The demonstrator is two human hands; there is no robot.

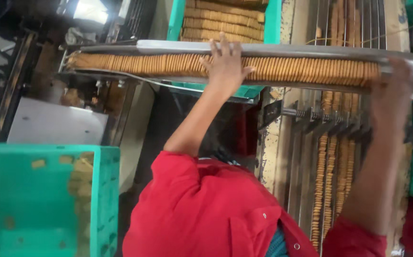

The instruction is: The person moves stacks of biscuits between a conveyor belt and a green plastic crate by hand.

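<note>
Your left hand (225, 64) lies flat and spread, fingers splayed over the long row of biscuits (135, 64) standing on edge in the metal tray (282, 50); the palm presses the row near its middle and the fingertips reach the tray's far rail, with nothing clasped. Your right hand (391, 93) is blurred at the row's right end, against the last biscuits and the tray's edge; whether its fingers are curled or loose cannot be told. The row runs between your two hands and on to the left past the left one. Both forearms stretch forward and up from red sleeves (206, 204), the left one slanting inward. Behind the tray sits a green crate (270, 19) stacked with biscuits; another green crate (104, 200) stands at lower left. Under your right arm, biscuit lines run along conveyor channels (330, 157).
</note>
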